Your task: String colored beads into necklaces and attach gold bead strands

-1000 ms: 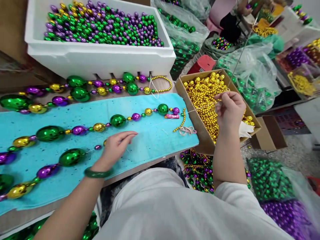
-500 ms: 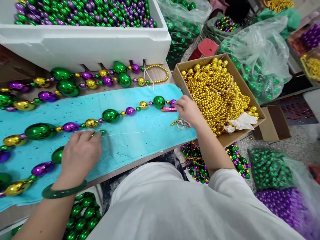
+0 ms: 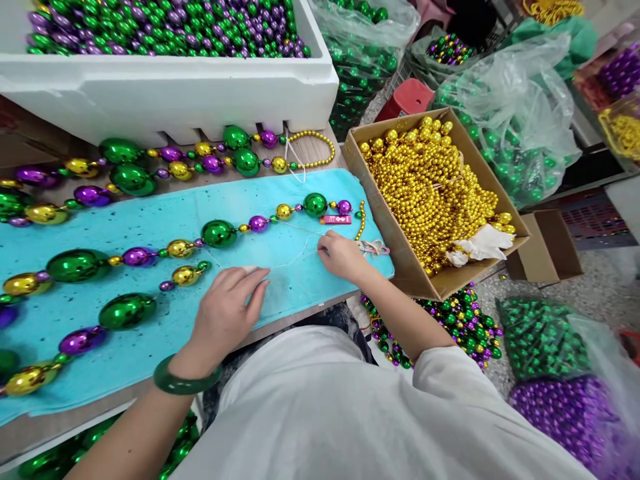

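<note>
On a light blue towel [image 3: 300,293], my left hand [image 3: 227,307] has its index finger stretched to the right and its thumb apart from it. A thin white thread [image 3: 287,263] runs at its fingertips. My right hand [image 3: 343,257] pinches thread, its fingers curled. A strand of green, purple and gold beads [image 3: 219,233] lies across the towel behind my hands. Its shorter near row ends in a gold bead [image 3: 185,275] and small green beads, left of my left hand. Behind my right hand lies a pink lighter [image 3: 336,219]; a short gold bead chain [image 3: 361,220] is to its right.
A white foam box [image 3: 200,93] of green and purple beads stands behind the towel, with another beaded strand [image 3: 133,179] before it. At right is a cardboard box [image 3: 480,267] of gold beads. Bagged beads [image 3: 545,337] sit on the floor.
My left hand has moved right, off the end beads of the near row. My right hand has come down and left from the strand's purple end bead, uncovering it and the gold chain.
</note>
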The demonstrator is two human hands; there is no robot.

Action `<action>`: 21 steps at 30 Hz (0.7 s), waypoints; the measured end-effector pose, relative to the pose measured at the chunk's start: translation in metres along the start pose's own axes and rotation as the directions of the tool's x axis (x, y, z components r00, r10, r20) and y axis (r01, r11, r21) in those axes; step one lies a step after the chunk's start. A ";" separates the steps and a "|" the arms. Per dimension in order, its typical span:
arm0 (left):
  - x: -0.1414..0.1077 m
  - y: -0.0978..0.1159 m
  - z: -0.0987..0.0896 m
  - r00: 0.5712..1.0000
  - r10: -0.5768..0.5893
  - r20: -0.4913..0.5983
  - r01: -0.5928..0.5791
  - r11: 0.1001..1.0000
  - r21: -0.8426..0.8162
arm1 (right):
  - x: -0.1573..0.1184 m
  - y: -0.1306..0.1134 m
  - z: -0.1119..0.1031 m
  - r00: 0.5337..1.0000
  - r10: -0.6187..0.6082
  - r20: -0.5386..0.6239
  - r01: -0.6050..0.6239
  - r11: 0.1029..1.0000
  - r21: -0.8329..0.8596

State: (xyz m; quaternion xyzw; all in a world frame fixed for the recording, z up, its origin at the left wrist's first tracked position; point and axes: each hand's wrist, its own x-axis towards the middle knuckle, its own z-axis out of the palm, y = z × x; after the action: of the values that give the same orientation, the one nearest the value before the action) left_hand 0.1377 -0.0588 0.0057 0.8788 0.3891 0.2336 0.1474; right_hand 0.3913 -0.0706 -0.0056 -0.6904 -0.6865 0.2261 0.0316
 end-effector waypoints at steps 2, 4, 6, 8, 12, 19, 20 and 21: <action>0.011 0.013 0.013 0.995 -0.091 0.049 0.098 0.980 -0.173 | -0.006 -0.006 -0.005 0.997 -0.071 -0.012 0.072 0.993 0.089; 0.022 0.023 0.026 0.972 -0.185 0.145 0.226 0.903 -0.365 | -0.016 -0.015 -0.015 0.990 -0.137 -0.035 0.141 0.969 0.202; 0.030 0.030 0.035 0.945 -0.211 0.251 0.320 0.763 -0.562 | -0.028 -0.023 -0.026 0.976 -0.202 -0.080 0.218 0.900 0.377; 0.034 0.035 0.036 0.920 -0.154 0.360 0.374 0.616 -0.693 | -0.041 -0.028 -0.041 0.953 -0.268 -0.141 0.295 0.717 0.631; 0.031 0.036 0.022 0.867 -0.027 0.497 0.444 0.491 -0.750 | -0.065 -0.017 -0.074 0.931 -0.276 -0.238 0.291 0.171 0.941; 0.030 0.042 0.016 0.886 0.056 0.460 0.370 0.514 -0.774 | -0.088 0.022 -0.109 0.905 -0.043 -0.423 0.425 0.053 0.904; 0.031 0.045 0.018 0.885 0.069 0.461 0.364 0.517 -0.775 | -0.090 0.024 -0.109 0.894 -0.036 -0.447 0.448 0.054 0.892; 0.031 0.048 0.019 0.883 0.080 0.462 0.360 0.516 -0.777 | -0.092 0.027 -0.109 0.882 -0.037 -0.471 0.472 0.047 0.880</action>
State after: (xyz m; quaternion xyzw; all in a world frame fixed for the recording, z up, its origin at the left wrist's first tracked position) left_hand 0.1953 -0.0681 0.0204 0.6878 0.2535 0.1734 0.6577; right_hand 0.4594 -0.1317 0.1073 -0.3787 -0.4528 0.4984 0.6350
